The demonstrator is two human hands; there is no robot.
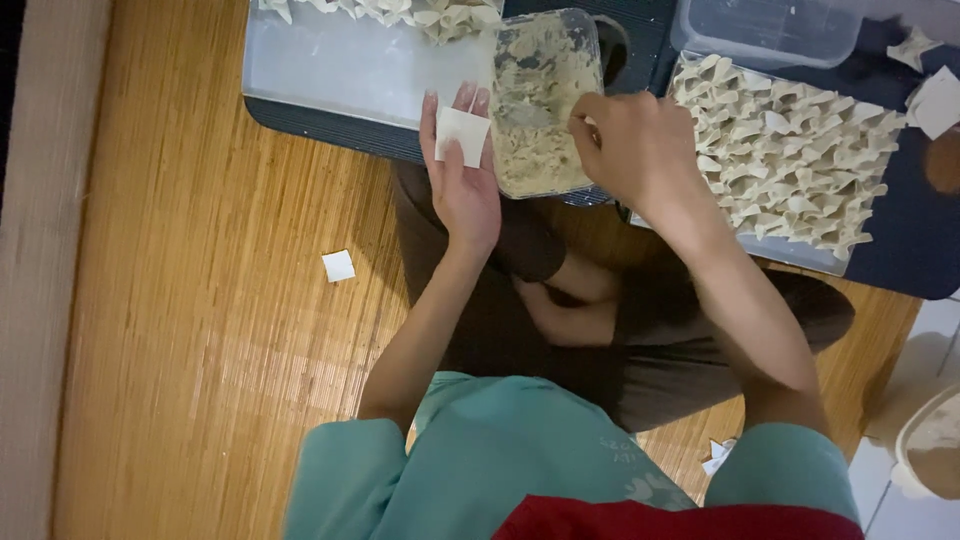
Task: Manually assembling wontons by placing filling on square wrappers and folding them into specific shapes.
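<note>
A square dumpling wrapper (pixel 463 135) lies flat on the open palm of the left hand (pixel 460 180), fingers spread and pointing to 12 o'clock. At its 3 o'clock sits a clear tub of filling (pixel 540 110), and the right hand (pixel 632 145) is over the tub's edge with fingers closed, though I can't tell on what. Further out at 3 o'clock there's a tray of folded dumplings (pixel 790 160). A stray wrapper (pixel 338 266) lies on the bamboo mat (pixel 200 300) at 8 o'clock.
</note>
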